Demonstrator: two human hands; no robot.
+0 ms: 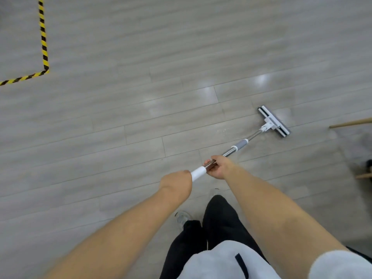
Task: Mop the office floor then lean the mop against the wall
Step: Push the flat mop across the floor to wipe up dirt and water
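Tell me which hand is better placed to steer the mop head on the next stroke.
Probably the right hand: it grips the metal shaft lower down, nearer the mop head on the floor. The left hand holds the white top end, better as a pivot.

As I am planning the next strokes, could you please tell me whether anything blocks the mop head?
Ahead and left of the mop head, nothing visible does. To its right, a wooden pole reaches in from the frame's edge, with another wooden piece lower on that edge.
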